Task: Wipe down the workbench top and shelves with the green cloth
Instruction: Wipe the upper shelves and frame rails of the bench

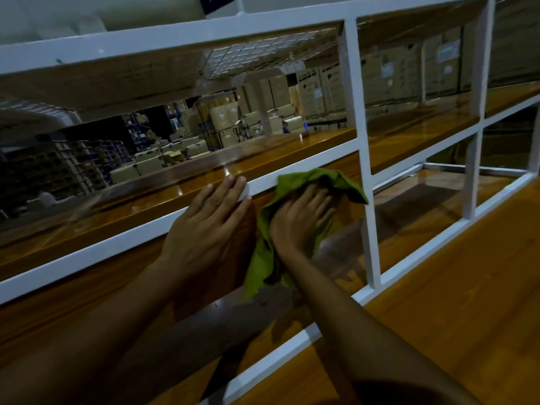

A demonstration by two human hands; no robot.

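The green cloth (317,181) is bunched against the front of a wooden shelf, just under a white frame rail (122,239). My right hand (301,219) presses flat on the cloth with fingers spread, and a loose tail of cloth (258,271) hangs below the wrist. My left hand (209,219) lies beside it with straight fingers, their tips resting on the white rail. The glossy wooden shelf (181,190) runs behind the rail. The workbench top (455,311) fills the lower right.
White metal uprights (363,159) and crossbars divide the shelving into bays on the right. A wire mesh panel (271,55) sits under the upper shelf. Beyond the shelf are stacked cardboard boxes (315,92) in a dim warehouse.
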